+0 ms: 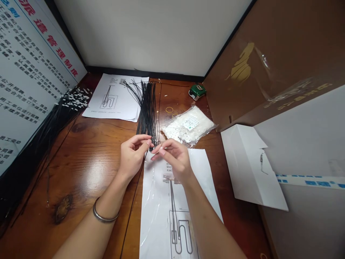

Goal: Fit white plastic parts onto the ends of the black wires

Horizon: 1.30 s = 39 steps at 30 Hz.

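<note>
A bundle of thin black wires (147,108) lies lengthwise at the middle of the table, its near ends by my fingertips. My left hand (132,154) is closed in a pinch at those ends, apparently on a black wire. Just to its right, my right hand (176,160) has thumb and forefinger drawn together; anything between them is too small to make out. Below both hands a printed drawing sheet (155,216) lies under clear plastic, partly covered by my right forearm. A clear bag of small white parts (188,124) rests beyond my right hand.
At the left, another bundle of black wires (54,118) has white connector ends. Farther back lie printed sheets (93,108) and a green tape measure (197,92). A brown carton (258,64) and a folded white card box (242,165) stand on the right; a printed board (24,64) stands left.
</note>
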Available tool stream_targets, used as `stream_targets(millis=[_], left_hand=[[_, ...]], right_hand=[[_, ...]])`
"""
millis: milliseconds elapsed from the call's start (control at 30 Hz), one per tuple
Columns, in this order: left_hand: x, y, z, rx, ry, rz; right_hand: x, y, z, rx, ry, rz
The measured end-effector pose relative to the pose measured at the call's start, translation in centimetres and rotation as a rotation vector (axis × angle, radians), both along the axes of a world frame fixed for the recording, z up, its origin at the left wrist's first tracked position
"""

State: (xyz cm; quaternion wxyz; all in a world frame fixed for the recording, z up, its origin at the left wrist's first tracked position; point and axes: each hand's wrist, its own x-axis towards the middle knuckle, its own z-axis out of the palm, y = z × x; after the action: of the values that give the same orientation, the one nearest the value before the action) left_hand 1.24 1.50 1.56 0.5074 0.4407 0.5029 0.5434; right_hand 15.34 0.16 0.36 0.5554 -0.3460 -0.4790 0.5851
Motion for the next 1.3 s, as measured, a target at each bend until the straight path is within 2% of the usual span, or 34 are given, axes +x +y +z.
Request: stream_targets(millis=[100,200,433,567,733,1000,1167,1300], left_hand=[[0.0,-0.2,-0.1,0.051,0.036,-0.023],[0.1,-0.5,-0.3,0.079,0.130,-0.071],[0.3,-0.9,-0.9,0.147,0.349,-0.195],[0.3,-0.8,-0.8,0.166,0.379,-0.137],[0.1,-0.6,-0.4,0.150,0.299,-0.088],[0.1,-0.2,0.2,0.027,0.104,-0.177],[0.0,-0.1,0.1,0.030,0.081,-0.145],[0.1,-0.2,0.0,0.069,0.080,-0.092]], right_hand=[[0.2,0.4,0.0,0.015,-0.028,-0.262],[0.2,0.6,0.2,-0.019,-0.071,-0.316],[0.1,0.4,0.0,-0.045,-0.053,-0.308],[0.2,0.3,-0.1,-0.046,-0.089,-0.265],[-0.2,0.2,0.0,-0.078,-0.176,-0.126],[-0.1,0.1,-0.2,-0.067,-0.169,0.008],[-0.2,0.1,-0.1,-0.088,-0.209,0.001],[-0.3,0.3,0.1,-0.137,-0.205,-0.117]])
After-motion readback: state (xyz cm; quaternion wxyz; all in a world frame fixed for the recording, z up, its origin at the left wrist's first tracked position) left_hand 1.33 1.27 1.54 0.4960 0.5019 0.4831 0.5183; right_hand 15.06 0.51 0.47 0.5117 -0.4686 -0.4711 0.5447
